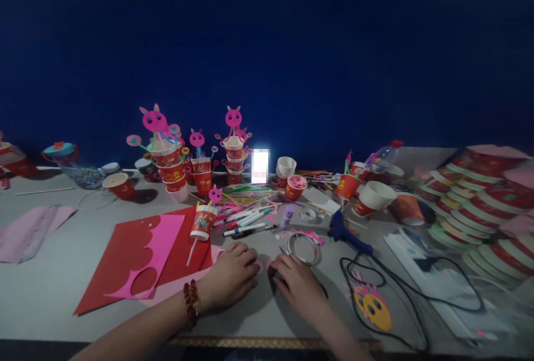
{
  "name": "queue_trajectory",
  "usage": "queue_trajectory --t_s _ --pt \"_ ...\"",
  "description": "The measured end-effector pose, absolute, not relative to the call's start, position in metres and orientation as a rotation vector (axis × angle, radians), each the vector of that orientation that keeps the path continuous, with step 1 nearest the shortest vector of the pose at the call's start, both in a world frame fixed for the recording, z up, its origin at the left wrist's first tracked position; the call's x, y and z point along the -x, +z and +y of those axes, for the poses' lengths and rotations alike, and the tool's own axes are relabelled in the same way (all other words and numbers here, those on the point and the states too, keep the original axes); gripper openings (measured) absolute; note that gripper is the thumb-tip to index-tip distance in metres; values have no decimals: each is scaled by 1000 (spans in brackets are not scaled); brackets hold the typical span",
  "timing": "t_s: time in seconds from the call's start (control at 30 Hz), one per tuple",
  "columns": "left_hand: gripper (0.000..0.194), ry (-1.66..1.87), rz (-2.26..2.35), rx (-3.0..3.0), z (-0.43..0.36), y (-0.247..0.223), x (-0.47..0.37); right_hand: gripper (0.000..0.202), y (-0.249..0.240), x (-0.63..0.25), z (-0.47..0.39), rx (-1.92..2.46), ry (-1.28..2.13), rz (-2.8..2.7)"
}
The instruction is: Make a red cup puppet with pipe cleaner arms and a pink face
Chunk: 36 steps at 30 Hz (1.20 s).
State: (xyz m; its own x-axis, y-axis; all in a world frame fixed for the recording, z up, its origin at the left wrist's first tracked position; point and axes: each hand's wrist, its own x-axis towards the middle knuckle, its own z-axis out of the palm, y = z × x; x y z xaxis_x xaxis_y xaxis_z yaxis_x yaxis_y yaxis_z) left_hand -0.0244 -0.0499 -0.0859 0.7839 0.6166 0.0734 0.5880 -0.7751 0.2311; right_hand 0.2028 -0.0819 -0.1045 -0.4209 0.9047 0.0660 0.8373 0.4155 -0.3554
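Observation:
My left hand [233, 275], a beaded bracelet on its wrist, rests low over the table with its fingers curled down. A small piece of pink paper [261, 265] shows at its fingertips. Across a narrow gap, my right hand [297, 283] has bent fingers that hide most of a dark object under the palm; I cannot tell what it is. Pale pink paper [175, 290] lies partly under my left forearm. Beyond it are red sheets [106, 261] and a bright pink sheet [167, 238] with rounded cut-outs. A roll of tape [316, 250] sits just past my right hand.
Markers [254, 217], a purple glue stick [287, 216] and a decorated paper cup [204, 222] lie ahead. Cup figures with pink faces [154, 121] stand behind. At right are a blue glue gun [348, 236], its black cord, a white power strip [434, 283] and stacked cups [479, 205].

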Motion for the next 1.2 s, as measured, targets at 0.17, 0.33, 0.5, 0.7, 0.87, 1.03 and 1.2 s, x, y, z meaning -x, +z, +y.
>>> queue_trajectory --t_s 0.17,0.33,0.5,0.7,0.87,1.03,1.2 --pt "18 291 937 -2763 -54 -93 25 23 -106 -204 -79 1525 417 -2418" --pt "15 372 1158 -2701 -23 -84 24 20 -105 -207 -73 1539 490 -2310" --pt "17 329 1516 -2603 31 -77 11 16 -97 -216 -69 1482 495 -2132" --pt "32 243 1691 -2440 52 -92 -4 19 -99 -233 -78 1464 486 -2084" --pt "23 424 1650 -2314 51 -84 2 21 -101 -234 -81 1406 501 -2106" --pt "14 719 1560 -2052 36 -70 23 32 -84 -221 -74 1357 336 -2150" --pt "42 797 1270 -1756 -17 -80 29 56 -68 -184 -57 1322 93 -2399"
